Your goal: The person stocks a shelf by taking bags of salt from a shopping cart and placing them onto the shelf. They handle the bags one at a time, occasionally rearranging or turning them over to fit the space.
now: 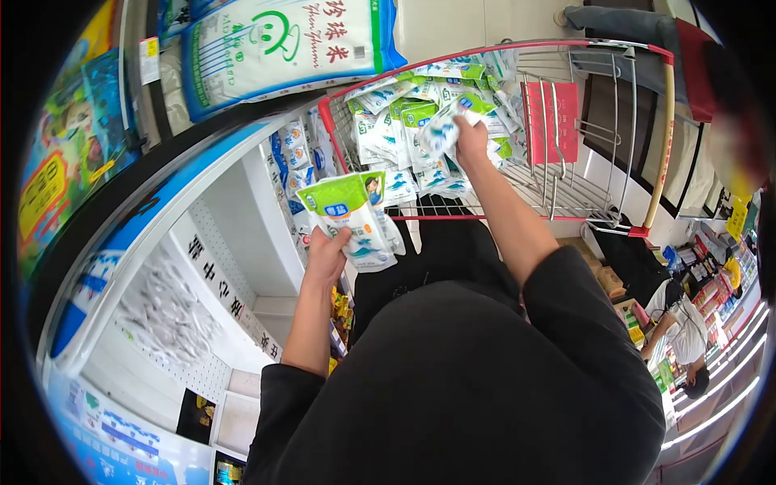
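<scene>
My left hand (326, 252) grips a white and green salt packet (353, 217) by its lower left side, beside the cart's near edge; another packet seems to lie behind it. Inside the shopping cart (558, 206), my right hand (472, 142) is closed on a second white and green packet (440, 131), slightly blurred. Beneath that hand, many similar salt packets (388, 133) lie heaped in the wire basket. Part of the heap is hidden by my right hand and the packet in it.
At the left stands a white shelf unit (242, 218) with Chinese lettering. Large rice bags (275, 52) lie beyond it. Blue and white packets (297, 158) sit between shelf and cart. A person in a red top (693, 69) stands past the cart handle (664, 145); another person (685, 331) is farther right.
</scene>
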`<action>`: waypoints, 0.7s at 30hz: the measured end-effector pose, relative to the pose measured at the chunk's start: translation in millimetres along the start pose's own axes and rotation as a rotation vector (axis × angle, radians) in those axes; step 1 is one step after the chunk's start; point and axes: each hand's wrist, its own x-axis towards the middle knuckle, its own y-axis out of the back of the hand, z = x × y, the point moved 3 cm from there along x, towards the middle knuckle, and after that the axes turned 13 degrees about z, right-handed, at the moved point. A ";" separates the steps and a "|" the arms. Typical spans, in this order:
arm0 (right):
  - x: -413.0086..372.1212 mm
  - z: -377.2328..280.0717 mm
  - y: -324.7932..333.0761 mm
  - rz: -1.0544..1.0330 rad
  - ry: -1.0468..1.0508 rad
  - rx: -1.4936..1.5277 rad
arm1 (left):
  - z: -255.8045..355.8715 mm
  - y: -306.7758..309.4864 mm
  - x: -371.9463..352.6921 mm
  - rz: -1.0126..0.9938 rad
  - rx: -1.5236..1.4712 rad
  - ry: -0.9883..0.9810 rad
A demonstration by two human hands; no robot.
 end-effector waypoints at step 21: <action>-447.9 -202.8 21.9 -1.084 -0.205 0.411 | 187.5 -131.3 -225.3 -0.368 0.370 -0.444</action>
